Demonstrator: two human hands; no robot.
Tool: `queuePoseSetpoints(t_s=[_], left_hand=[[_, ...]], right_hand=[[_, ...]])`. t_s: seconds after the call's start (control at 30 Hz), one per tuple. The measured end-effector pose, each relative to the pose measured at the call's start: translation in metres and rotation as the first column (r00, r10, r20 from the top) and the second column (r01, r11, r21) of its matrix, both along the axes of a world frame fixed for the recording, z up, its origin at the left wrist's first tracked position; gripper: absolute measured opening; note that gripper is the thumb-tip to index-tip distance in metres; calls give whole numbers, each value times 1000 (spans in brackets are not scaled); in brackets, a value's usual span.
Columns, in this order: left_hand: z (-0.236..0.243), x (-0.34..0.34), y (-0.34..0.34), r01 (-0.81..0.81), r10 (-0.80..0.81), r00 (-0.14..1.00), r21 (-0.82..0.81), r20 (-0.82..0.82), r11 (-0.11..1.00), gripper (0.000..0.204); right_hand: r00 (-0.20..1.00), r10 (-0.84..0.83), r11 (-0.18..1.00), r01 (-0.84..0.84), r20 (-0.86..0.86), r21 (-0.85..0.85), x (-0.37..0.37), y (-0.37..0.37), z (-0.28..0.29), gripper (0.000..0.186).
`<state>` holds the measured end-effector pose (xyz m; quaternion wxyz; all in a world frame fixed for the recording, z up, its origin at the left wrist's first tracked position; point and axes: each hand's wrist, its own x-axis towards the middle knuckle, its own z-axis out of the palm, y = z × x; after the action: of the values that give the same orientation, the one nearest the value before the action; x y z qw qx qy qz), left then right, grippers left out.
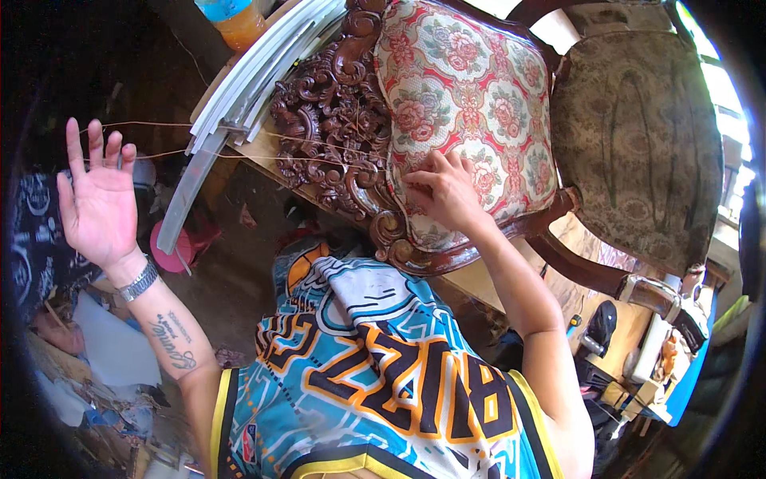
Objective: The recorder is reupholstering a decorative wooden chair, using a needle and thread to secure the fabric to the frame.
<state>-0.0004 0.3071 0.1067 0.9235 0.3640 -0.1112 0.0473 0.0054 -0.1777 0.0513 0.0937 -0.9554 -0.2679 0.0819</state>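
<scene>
My left hand [102, 203] is raised at the far left, palm showing and fingers spread. Thin tan cord [159, 124] passes at its fingers and stretches in two strands rightward across the carved wood; whether it loops around them is hard to see. My right hand [447, 188] rests on the red and cream floral upholstery [447, 104] of a chair, close to its left border. Its fingers are bent together, and anything pinched in them is too small to make out. Dark, glossy carved wood [319, 120] frames this padded panel.
Long white and grey strips [263, 64] lie beside the carving, near a container of orange liquid [239, 24]. A worn, brown-upholstered chair part [638, 152] stands at right. Tools and a black pouch [602, 323] sit on a wooden surface. Scraps [120, 343] litter the lower left.
</scene>
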Motion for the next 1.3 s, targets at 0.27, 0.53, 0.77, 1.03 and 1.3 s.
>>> queuePoseSetpoints(t_s=[0.27,0.53,0.77,1.03,1.3], left_hand=[[-1,-5,-19,30,-30,1000,1,8,1000,66],[-4,-11,-21,-26,25,998,-16,-59,1000,65],[-17,-29,-12,-48,45,997,-56,-56,997,65],[-47,-31,-11,10,-24,996,-148,-90,989,59],[-57,-9,-38,12,-41,959,-105,-280,994,55]], right_hand=[[999,-37,995,37,0,-93,-2,24,-1,9],[991,50,944,-87,-122,-319,9,35,-2,20],[956,-57,998,59,-289,-3,22,17,8,19],[962,-195,974,213,-190,81,4,18,-15,16],[923,-336,908,370,-189,195,-11,44,-12,26]])
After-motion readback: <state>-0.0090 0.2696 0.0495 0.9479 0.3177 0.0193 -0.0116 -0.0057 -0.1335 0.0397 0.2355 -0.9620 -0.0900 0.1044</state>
